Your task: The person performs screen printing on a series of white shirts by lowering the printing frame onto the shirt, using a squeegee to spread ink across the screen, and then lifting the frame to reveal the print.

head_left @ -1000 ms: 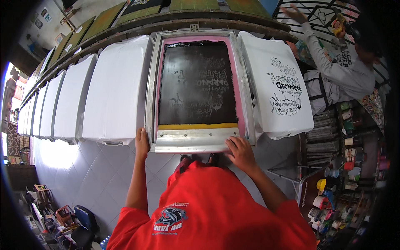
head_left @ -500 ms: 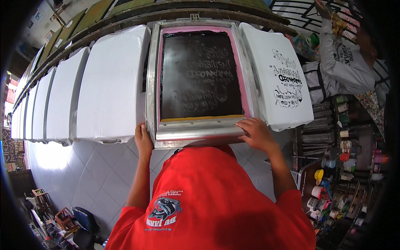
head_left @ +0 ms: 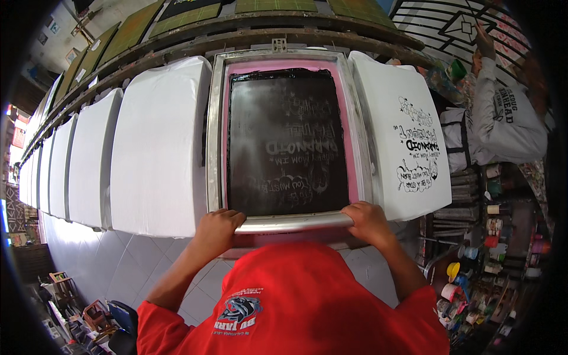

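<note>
A screen printing frame (head_left: 362,148) of silver metal lies in front of me. Its mesh (head_left: 278,171) is coated dark with wet-looking black ink, and faint lettering shows through, with a pink border around it. Across the near end rests a metal squeegee (head_left: 296,223), a long silver bar. My left hand (head_left: 218,231) closes on the bar's left end, fingers curled over the top. My right hand (head_left: 368,223) grips the right end in the same way. The squeegee's blade is hidden, as is whatever lies under the screen.
At right lies a white cloth-covered board (head_left: 387,160) with black lettering; plain white boards (head_left: 160,148) stretch away to the left. A rail (head_left: 331,41) runs along the far side. A co-worker in a grey top (head_left: 509,124) stands right. Paint pots (head_left: 452,293) crowd the lower right.
My left hand has moved from the frame's left corner onto the squeegee. My right hand now wraps its right end. The yellow blade edge has gone out of sight, and the whole view has shifted.
</note>
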